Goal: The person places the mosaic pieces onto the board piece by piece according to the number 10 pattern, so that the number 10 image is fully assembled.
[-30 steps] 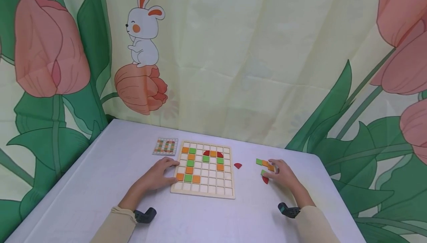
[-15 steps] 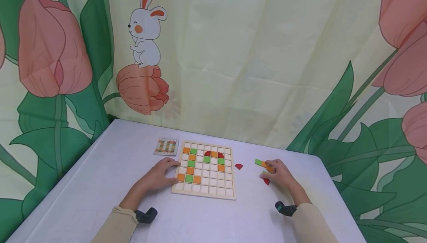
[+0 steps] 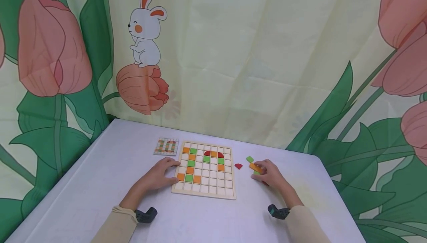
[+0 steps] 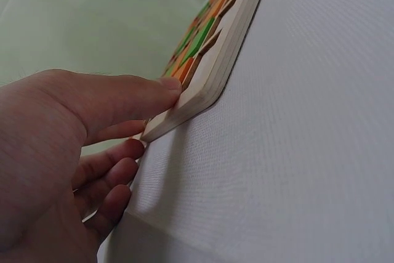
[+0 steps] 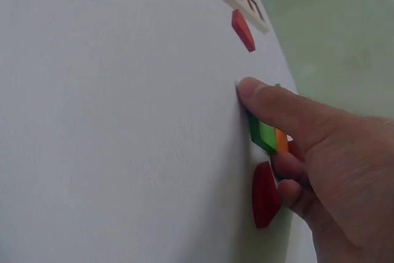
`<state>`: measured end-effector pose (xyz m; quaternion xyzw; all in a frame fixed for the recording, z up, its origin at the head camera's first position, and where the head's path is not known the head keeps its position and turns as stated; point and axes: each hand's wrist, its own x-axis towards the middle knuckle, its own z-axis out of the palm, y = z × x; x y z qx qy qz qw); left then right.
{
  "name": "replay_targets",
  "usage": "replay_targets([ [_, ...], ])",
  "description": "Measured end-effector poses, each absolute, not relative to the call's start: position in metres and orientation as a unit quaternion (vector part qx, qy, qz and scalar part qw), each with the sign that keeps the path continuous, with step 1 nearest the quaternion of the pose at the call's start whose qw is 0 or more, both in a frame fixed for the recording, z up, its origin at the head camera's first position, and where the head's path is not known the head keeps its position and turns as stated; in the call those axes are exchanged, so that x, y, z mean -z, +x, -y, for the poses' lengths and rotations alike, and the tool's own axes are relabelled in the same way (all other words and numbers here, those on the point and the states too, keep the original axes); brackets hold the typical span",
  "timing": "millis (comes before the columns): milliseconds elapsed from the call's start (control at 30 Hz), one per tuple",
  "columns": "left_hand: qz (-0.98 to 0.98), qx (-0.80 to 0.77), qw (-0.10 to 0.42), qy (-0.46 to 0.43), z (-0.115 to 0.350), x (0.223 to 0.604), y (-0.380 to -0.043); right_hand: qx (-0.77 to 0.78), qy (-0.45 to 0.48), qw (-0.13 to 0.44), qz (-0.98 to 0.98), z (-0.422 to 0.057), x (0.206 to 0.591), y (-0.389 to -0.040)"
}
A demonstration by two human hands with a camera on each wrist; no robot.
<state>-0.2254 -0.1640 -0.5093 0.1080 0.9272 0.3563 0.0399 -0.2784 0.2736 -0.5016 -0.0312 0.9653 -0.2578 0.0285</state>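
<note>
My left hand [image 3: 158, 174] rests at the left edge of a wooden grid board [image 3: 204, 194], its thumb laid over the rim near the corner. Green and orange square tiles fill some cells, with two red quarter-round pieces and an orange tile near the top. Right of the board, my right hand [image 3: 272, 176] curls round a loose group, an orange tile [image 3: 255, 167] and a green tile [image 5: 266, 135] between thumb and fingers. One green tile [image 3: 250, 159] lies just beyond the fingertips. Beside the lower fingers is a red quarter-round piece [image 5: 265, 196]. The hand partly hides the group.
Another red quarter-round piece [image 3: 238, 166] sits between the board and my right hand. A small pattern card [image 3: 166, 146] lies beyond the board's upper left corner. Behind the white table [image 3: 207, 220] hangs a printed curtain [image 3: 227, 68].
My right hand has moved left toward the board, and the green, orange and red pieces beside it have shifted left too. The far green tile now sits apart. My left hand stays on the board.
</note>
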Motion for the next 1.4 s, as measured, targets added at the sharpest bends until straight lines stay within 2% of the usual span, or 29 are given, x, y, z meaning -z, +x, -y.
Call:
replay_targets([
  [800, -0.929, -0.351, 0.038, 0.112, 0.165, 0.511, -0.227, 0.309, -0.068, 0.055, -0.947, -0.218, 0.496, -0.273],
  [1400, -0.929, -0.352, 0.042, 0.105, 0.163, 0.508, -0.225, 0.32, -0.1, 0.049, -0.941, -0.206, 0.494, -0.275],
])
